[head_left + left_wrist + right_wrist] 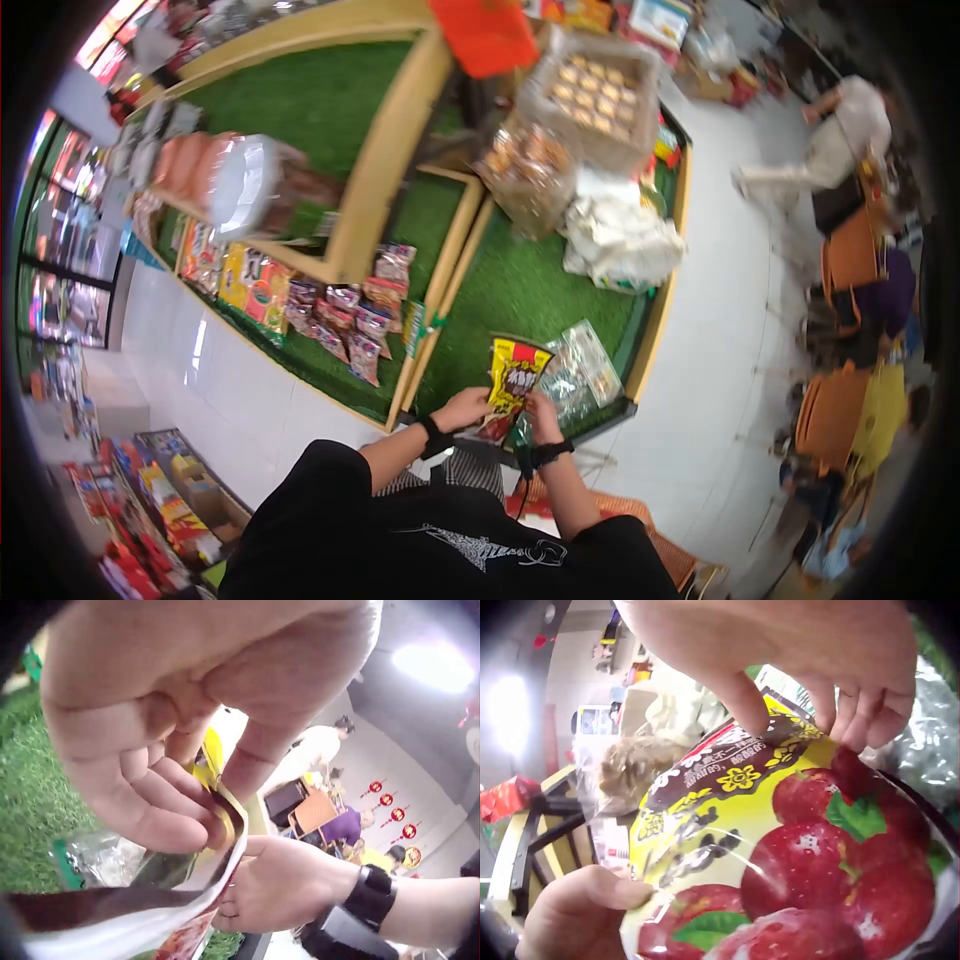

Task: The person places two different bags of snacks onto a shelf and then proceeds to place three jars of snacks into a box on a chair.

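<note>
A yellow snack bag (516, 372) with a red top and dark lettering is held upright between both hands over the front of the green display surface. Its lower part shows red, plum-like fruit (810, 862) in the right wrist view. My left hand (463, 408) pinches one side edge, thumb on the printed face. On the opposite edge, the right hand (543, 415) grips with thumb and fingers. Seen from the left wrist, the bag's edge (232, 825) runs between the left fingers. Just beyond the right hand lies a crinkled clear plastic package (585, 365) on the green mat.
Wooden dividers (450, 270) split the green-lined stand. Small snack packets (350, 315) lie in the left section. Farther back are a box of round pastries (597, 98), bagged baked goods (528, 165) and a white plastic bag (620, 235). Orange chairs (835, 415) and people are at right.
</note>
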The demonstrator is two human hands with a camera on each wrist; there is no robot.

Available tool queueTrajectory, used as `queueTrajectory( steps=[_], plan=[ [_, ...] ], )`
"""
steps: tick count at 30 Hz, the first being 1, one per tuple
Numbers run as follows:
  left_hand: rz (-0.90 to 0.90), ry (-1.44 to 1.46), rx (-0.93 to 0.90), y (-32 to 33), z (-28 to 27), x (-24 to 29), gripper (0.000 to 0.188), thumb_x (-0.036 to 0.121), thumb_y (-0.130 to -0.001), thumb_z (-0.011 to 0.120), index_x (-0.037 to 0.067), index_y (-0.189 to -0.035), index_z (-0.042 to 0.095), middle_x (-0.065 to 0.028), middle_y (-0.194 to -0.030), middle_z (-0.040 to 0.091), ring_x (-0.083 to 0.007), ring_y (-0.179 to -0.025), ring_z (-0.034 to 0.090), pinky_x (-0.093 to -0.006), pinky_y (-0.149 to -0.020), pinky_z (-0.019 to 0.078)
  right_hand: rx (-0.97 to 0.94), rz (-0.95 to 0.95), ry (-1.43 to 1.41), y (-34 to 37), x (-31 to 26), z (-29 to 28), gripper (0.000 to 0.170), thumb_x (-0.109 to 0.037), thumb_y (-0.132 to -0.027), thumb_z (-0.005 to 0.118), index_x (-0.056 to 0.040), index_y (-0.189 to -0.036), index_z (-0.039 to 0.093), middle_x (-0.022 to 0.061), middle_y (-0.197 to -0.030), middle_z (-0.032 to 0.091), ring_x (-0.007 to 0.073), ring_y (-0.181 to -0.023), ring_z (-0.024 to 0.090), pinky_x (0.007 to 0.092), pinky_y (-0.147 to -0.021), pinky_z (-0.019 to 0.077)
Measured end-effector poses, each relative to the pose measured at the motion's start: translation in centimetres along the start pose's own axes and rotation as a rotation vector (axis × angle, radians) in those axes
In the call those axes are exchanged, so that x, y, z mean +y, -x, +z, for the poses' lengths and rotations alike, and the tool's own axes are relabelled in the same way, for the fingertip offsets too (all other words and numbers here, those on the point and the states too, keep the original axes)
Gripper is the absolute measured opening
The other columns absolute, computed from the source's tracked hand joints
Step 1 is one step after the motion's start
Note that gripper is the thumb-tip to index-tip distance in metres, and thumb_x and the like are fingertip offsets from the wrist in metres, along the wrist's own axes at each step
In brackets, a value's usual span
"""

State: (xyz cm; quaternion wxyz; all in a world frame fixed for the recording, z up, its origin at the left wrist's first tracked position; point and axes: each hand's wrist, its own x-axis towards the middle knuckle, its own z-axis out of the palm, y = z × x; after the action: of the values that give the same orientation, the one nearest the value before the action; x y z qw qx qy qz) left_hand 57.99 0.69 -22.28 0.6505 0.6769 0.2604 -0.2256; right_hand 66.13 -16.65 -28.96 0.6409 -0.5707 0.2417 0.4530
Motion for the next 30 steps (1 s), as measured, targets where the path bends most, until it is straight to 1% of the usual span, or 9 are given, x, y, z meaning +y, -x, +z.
queueTrajectory(
  steps=[3,5,6,10,14,16,23,24,30],
  plan=[
    [0.001,0.257,0.125,6.7,-3.6,3.0,0.019,0.010,-0.079,0.054,-0.001,-0.094,0.059,-0.0038,-0.073,0.057,-0.0102,-0.062,0.053,-0.0239,-0.053,0.0420,-0.074,-0.091,0.154,2.1,-1.4,4.5,0.012,-0.022,-0.080,0.058,-0.0183,-0.089,0.051,-0.0038,-0.078,0.054,0.0106,-0.076,0.050,0.0275,-0.065,0.0344],
    [0.078,0.400,0.178,11.6,-5.7,4.2,0.019,0.009,-0.079,0.054,-0.001,-0.094,0.059,-0.0018,-0.073,0.055,-0.0084,-0.061,0.050,-0.0218,-0.054,0.0403,-0.392,0.030,-0.043,6.4,-3.2,8.2,0.011,-0.026,-0.085,0.054,-0.0171,-0.090,0.049,-0.0041,-0.083,0.054,0.0107,-0.080,0.050,0.0281,-0.066,0.0359],
    [0.074,0.369,0.168,13.9,-6.9,3.7,0.019,0.010,-0.082,0.053,0.001,-0.097,0.059,0.0008,-0.079,0.055,-0.0066,-0.070,0.050,-0.0208,-0.062,0.0417,-0.667,0.061,0.003,7.8,-3.9,9.2,0.018,-0.028,-0.090,0.050,-0.0136,-0.101,0.051,-0.0031,-0.097,0.055,0.0127,-0.089,0.051,0.0317,-0.074,0.0400],
    [0.194,0.484,0.275,22.7,-9.1,0.4,0.029,0.012,-0.082,0.054,0.001,-0.109,0.057,-0.0002,-0.092,0.058,-0.0076,-0.082,0.051,-0.0227,-0.072,0.0427,-0.904,0.023,0.140,12.5,-2.5,14.7,0.039,-0.022,-0.090,0.049,-0.0018,-0.123,0.045,0.0055,-0.116,0.054,0.0175,-0.102,0.053,0.0343,-0.091,0.0402],
    [0.286,0.526,0.369,31.8,-8.8,-3.6,0.031,0.011,-0.083,0.055,0.000,-0.112,0.056,-0.0021,-0.098,0.059,-0.0078,-0.084,0.052,-0.0222,-0.074,0.0427,-0.902,-0.038,0.356,17.7,1.1,19.4,0.036,-0.009,-0.086,0.054,0.0022,-0.119,0.046,0.0093,-0.115,0.055,0.0190,-0.104,0.053,0.0323,-0.092,0.0408],
    [0.429,0.397,0.529,35.9,-8.3,-6.4,0.030,0.012,-0.083,0.058,0.001,-0.111,0.056,-0.0006,-0.083,0.058,-0.0068,-0.072,0.050,-0.0215,-0.066,0.0416,-0.945,-0.087,0.415,19.9,4.5,20.8,0.037,-0.010,-0.085,0.056,0.0019,-0.120,0.046,0.0082,-0.114,0.055,0.0175,-0.104,0.052,0.0308,-0.091,0.0404],
    [0.372,0.444,0.859,48.1,-6.5,-17.3,0.027,0.010,-0.081,0.061,0.002,-0.107,0.057,0.0015,-0.069,0.051,-0.0060,-0.064,0.045,-0.0217,-0.060,0.0386,-1.078,-0.315,0.858,27.6,14.2,27.3,0.035,-0.014,-0.084,0.061,0.0001,-0.114,0.053,0.0056,-0.105,0.059,0.0125,-0.092,0.055,0.0268,-0.081,0.0448],
    [0.461,0.524,0.892,49.1,-6.1,-18.3,0.028,0.009,-0.080,0.063,0.002,-0.106,0.057,0.0026,-0.068,0.048,-0.0051,-0.063,0.043,-0.0214,-0.058,0.0372,-1.120,-0.384,0.916,28.4,15.2,28.3,0.032,-0.015,-0.084,0.061,0.0000,-0.112,0.055,0.0051,-0.100,0.060,0.0116,-0.088,0.056,0.0258,-0.077,0.0463],
    [0.457,0.797,1.094,54.9,-4.1,-20.0,0.039,0.007,-0.078,0.065,0.003,-0.115,0.052,0.0036,-0.069,0.046,-0.0049,-0.064,0.044,-0.0199,-0.060,0.0386,-1.232,-0.259,1.099,33.5,18.1,32.6,0.028,-0.016,-0.083,0.062,0.0018,-0.104,0.058,0.0024,-0.089,0.062,0.0080,-0.075,0.056,0.0227,-0.067,0.0464]
  ],
)
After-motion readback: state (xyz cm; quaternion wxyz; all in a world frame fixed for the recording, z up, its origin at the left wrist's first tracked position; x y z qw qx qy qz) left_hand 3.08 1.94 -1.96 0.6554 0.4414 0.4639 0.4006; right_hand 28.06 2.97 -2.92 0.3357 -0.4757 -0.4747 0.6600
